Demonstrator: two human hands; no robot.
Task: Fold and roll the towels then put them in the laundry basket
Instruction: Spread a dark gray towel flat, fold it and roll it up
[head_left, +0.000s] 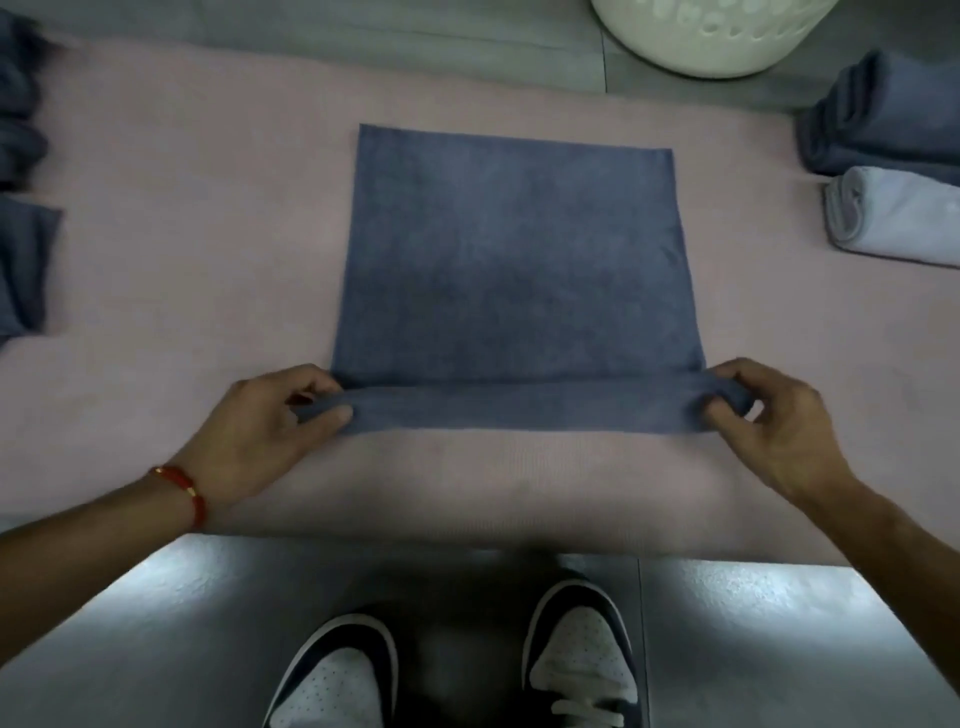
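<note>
Shoes (457, 670) | left hand (260, 431), right hand (769, 421) pinch blue towel (514, 260) roll

This looks like a room in a home, used for laundry. A pink mat (182, 249) lies on a grey tiled floor (727, 623); a white perforated laundry basket (711, 36) stands beyond the mat's far edge. Rolled towels (883, 156) sit at its right edge, loose blue ones (21, 208) at its left edge.

Dim, soft focus, floor glare
</note>
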